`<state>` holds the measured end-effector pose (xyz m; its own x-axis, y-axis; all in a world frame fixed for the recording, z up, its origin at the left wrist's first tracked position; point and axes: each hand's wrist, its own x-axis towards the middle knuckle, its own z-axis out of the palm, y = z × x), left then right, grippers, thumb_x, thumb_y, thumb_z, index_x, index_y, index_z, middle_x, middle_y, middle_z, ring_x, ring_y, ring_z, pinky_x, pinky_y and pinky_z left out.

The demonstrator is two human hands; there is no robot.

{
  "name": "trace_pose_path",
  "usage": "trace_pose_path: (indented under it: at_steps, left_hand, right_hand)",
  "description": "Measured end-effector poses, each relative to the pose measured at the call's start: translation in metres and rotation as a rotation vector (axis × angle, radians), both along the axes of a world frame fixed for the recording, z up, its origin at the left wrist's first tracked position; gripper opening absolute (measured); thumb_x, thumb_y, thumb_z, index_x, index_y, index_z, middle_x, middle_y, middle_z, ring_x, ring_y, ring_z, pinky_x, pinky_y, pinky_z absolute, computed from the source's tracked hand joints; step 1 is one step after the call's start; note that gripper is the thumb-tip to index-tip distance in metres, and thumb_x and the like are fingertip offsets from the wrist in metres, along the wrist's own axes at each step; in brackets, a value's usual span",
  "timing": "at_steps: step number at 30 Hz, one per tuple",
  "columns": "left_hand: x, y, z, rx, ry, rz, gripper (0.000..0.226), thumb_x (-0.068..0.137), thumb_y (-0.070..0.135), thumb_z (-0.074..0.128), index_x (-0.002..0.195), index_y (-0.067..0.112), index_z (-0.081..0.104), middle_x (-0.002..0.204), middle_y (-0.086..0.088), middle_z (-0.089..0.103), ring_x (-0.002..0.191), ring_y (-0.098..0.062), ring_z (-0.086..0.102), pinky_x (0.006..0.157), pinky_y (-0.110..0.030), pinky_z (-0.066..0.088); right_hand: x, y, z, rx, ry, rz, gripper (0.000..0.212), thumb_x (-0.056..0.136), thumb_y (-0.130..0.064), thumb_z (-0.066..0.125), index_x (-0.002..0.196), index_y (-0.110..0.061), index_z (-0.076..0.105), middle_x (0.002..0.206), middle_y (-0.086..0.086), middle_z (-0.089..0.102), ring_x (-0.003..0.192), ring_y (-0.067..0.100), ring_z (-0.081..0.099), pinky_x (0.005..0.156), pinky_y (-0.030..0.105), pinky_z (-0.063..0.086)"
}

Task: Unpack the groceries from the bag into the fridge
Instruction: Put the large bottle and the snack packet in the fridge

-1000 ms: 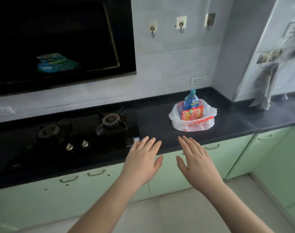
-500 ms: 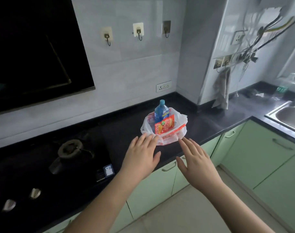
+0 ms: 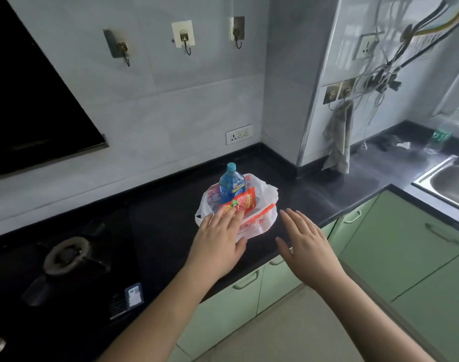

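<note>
Bag [image 3: 259, 223] sits just ahead of the left hand [image 3: 218, 244], fingers [image 3: 224, 215] spread empty over its near rim; right hand [image 3: 306, 246] open beside it.

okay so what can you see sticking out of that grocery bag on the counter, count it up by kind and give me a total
In the white plastic bag on the black counter:
Blue bottles: 1
Red snack packets: 1
Total visible: 2
Anything deeper in the bag is hidden. Neither the left hand nor the right hand holds anything.
</note>
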<state>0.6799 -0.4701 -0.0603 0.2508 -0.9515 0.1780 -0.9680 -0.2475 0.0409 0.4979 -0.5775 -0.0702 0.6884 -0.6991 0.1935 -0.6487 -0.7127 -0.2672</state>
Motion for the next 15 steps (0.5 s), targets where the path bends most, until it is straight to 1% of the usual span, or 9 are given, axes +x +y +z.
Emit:
trace_pose_path:
  at_steps: [6, 11, 13, 15]
  left_hand:
    - [-0.001, -0.051, -0.006, 0.040, -0.001, 0.078, 0.064, 0.099, 0.051, 0.033, 0.154, 0.024, 0.013, 0.160, -0.001, 0.022, 0.148, -0.021, 0.011, 0.119, -0.039, 0.011]
    - [-0.002, -0.073, -0.016, 0.057, 0.042, 0.157, 0.065, 0.099, 0.052, 0.032, 0.154, 0.025, 0.012, 0.161, -0.001, 0.015, 0.149, -0.020, 0.006, 0.118, -0.037, 0.006]
    - [0.000, -0.081, -0.021, 0.063, 0.043, 0.181, 0.065, 0.099, 0.052, 0.031, 0.154, 0.024, 0.011, 0.162, -0.001, 0.014, 0.149, -0.021, 0.005, 0.118, -0.037, 0.005]
    - [0.005, -0.089, -0.026, 0.071, 0.039, 0.198, 0.067, 0.098, 0.053, 0.031, 0.154, 0.024, 0.009, 0.162, -0.002, 0.014, 0.149, -0.021, 0.006, 0.118, -0.036, 0.004]
  right_hand:
    - [0.010, -0.069, -0.005, 0.040, 0.002, 0.084, 0.061, 0.097, -0.045, 0.038, 0.151, -0.026, 0.018, 0.158, -0.004, 0.022, 0.146, 0.017, 0.014, 0.116, 0.032, 0.007]
    - [0.027, -0.107, -0.017, 0.070, 0.032, 0.163, 0.063, 0.097, -0.048, 0.038, 0.152, -0.026, 0.015, 0.159, -0.002, 0.019, 0.147, 0.019, 0.012, 0.114, 0.031, 0.003]
    - [0.035, -0.115, -0.022, 0.120, 0.029, 0.184, 0.064, 0.097, -0.047, 0.037, 0.152, -0.026, 0.012, 0.159, -0.002, 0.017, 0.147, 0.019, 0.010, 0.116, 0.033, 0.004]
    - [0.043, -0.123, -0.028, 0.123, 0.039, 0.207, 0.064, 0.097, -0.048, 0.036, 0.152, -0.026, 0.011, 0.159, -0.002, 0.018, 0.147, 0.019, 0.010, 0.118, 0.035, 0.008]
